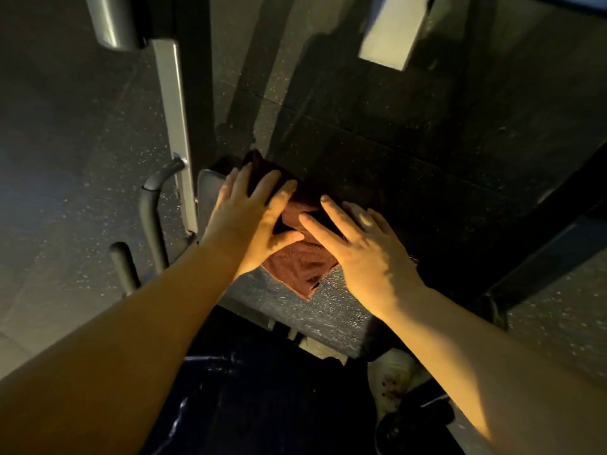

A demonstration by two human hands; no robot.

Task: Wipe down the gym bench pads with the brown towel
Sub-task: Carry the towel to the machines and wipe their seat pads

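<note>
A brown towel lies spread on the dark textured bench pad in the middle of the view. My left hand lies flat on the towel's left part, fingers straight and spread, reaching toward the pad's far end. My right hand presses flat on the towel's right part, fingers straight. The towel's near corner hangs free below both hands. The far end of the pad is in deep shadow.
A silver metal post and curved black handles stand left of the pad. A dark frame bar runs diagonally at the right. Speckled rubber floor surrounds the bench. My dark trousers and a shoe show at the bottom.
</note>
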